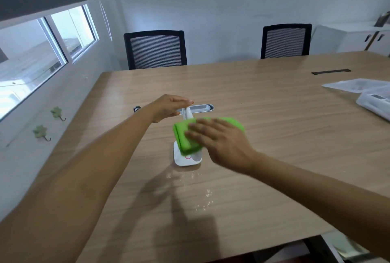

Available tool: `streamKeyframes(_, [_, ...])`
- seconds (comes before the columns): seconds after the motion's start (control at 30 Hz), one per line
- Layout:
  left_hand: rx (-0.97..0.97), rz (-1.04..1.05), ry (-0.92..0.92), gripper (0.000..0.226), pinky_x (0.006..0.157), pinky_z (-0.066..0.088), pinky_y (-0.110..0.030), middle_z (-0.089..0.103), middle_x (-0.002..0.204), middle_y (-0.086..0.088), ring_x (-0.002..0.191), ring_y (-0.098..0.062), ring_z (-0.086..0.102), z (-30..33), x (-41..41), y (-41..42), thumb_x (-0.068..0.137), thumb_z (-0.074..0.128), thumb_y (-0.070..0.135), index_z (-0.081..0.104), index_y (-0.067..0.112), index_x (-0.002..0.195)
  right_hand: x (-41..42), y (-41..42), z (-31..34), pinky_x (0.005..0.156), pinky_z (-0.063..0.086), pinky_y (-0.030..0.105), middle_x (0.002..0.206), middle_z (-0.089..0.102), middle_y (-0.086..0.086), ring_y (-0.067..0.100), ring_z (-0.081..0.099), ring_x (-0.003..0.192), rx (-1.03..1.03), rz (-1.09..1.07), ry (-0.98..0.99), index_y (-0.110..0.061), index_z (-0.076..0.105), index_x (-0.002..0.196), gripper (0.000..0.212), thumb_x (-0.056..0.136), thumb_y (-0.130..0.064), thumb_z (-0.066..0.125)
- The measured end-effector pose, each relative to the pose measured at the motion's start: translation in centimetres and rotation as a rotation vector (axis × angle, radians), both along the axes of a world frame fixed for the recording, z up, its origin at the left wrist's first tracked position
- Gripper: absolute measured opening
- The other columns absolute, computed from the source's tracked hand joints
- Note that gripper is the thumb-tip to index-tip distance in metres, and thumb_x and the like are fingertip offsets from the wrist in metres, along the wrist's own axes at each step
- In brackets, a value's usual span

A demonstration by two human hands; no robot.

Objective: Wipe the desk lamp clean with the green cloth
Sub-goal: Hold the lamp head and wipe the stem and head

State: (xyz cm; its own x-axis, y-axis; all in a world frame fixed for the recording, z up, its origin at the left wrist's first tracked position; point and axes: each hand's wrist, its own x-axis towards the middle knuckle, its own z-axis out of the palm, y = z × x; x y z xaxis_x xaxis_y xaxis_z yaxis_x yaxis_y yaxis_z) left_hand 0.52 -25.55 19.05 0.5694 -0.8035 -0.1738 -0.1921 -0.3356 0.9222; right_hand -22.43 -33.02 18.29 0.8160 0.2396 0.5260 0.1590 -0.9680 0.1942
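Green cloth (191, 136), folded thick, lies draped over the desk lamp (187, 157) near the stem's foot, above its white base on the wooden table (274, 136). Just left of the stem, the left hand (168, 108) pinches the lamp's head, likely to steady it. Right of the stem, the right hand (221, 140) presses flat and open-fingered on the cloth, apparently to rub.

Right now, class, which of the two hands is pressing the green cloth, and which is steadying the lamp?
The right hand lies flat on the green cloth; the left hand grips the desk lamp near its top.
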Motion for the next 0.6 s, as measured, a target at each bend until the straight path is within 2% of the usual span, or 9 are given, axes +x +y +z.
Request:
streamKeyframes(0.13, [-0.024, -0.013, 0.008, 0.042, 0.073, 0.051, -0.012, 0.063, 0.122, -0.001, 0.095, -0.006, 0.061, 0.0, -0.4, 0.0, 0.087, 0.062, 0.03, 0.062, 0.01, 0.125, 3.8, -0.9, 1.0, 0.079, 0.059, 0.036, 0.11, 0.074, 0.006, 0.026, 0.07, 0.101, -0.017, -0.159, 0.168, -0.016, 0.072, 0.103, 0.043, 0.076, -0.015, 0.039])
streamKeyframes(0.23, [0.0, 0.001, -0.016, 0.04, 0.084, 0.046, -0.017, 0.061, 0.125, 0.008, 0.111, -0.007, 0.056, -0.1, -0.2, 0.1, 0.085, 0.064, 0.035, 0.065, 0.016, 0.121, 3.1, -0.2, -0.3, 0.084, 0.053, 0.031, 0.109, 0.074, 0.001, 0.023, 0.069, 0.101, -0.076, -0.109, 0.211, -0.022, 0.073, 0.1, 0.038, 0.076, -0.02, 0.043])
streamKeyframes(0.3, [0.01, 0.004, -0.008, 0.039, 0.09, 0.045, -0.02, 0.06, 0.129, 0.01, 0.12, -0.007, 0.052, -0.2, 0.0, 0.2, 0.084, 0.065, 0.036, 0.067, 0.018, 0.119, 1.4, 0.5, -2.1, 0.089, 0.048, 0.032, 0.114, 0.072, -0.001, 0.023, 0.067, 0.106, -0.134, -0.042, 0.209, -0.025, 0.072, 0.102, 0.038, 0.078, -0.021, 0.042])
streamKeyframes(0.37, [0.012, 0.005, 0.003, 0.038, 0.093, 0.044, -0.021, 0.061, 0.129, 0.011, 0.121, -0.005, 0.052, -0.2, 0.1, 0.3, 0.083, 0.066, 0.036, 0.068, 0.02, 0.117, -1.0, 1.4, -4.3, 0.097, 0.041, 0.037, 0.118, 0.07, 0.0, 0.024, 0.064, 0.111, -0.191, 0.061, 0.2, -0.026, 0.069, 0.105, 0.038, 0.089, -0.018, 0.036])
streamKeyframes(0.43, [0.017, 0.002, 0.0, 0.038, 0.095, 0.044, -0.022, 0.061, 0.128, 0.012, 0.12, -0.005, 0.053, -0.1, 0.1, 0.3, 0.082, 0.067, 0.037, 0.069, 0.02, 0.116, -3.1, 1.9, -5.7, 0.102, 0.033, 0.038, 0.121, 0.068, 0.0, 0.023, 0.061, 0.117, -0.214, 0.161, 0.175, -0.025, 0.067, 0.11, 0.046, 0.098, -0.019, 0.023])
streamKeyframes(0.5, [0.024, -0.001, 0.001, 0.037, 0.096, 0.045, -0.023, 0.062, 0.128, 0.012, 0.119, -0.006, 0.053, 0.0, 0.2, 0.2, 0.08, 0.069, 0.038, 0.069, 0.021, 0.114, -3.7, 2.0, -5.2, 0.103, 0.034, 0.037, 0.123, 0.067, 0.0, 0.022, 0.059, 0.119, -0.184, 0.216, 0.116, -0.024, 0.067, 0.113, 0.049, 0.099, -0.02, 0.02])
streamKeyframes(0.6, [0.025, -0.002, 0.013, 0.037, 0.094, 0.045, -0.022, 0.063, 0.128, 0.01, 0.12, -0.006, 0.053, 0.0, 0.4, 0.1, 0.079, 0.07, 0.036, 0.069, 0.02, 0.113, -1.2, 0.8, -2.5, 0.1, 0.037, 0.036, 0.123, 0.067, 0.001, 0.022, 0.062, 0.116, -0.093, 0.121, -0.039, -0.022, 0.068, 0.114, 0.052, 0.096, -0.013, 0.02])
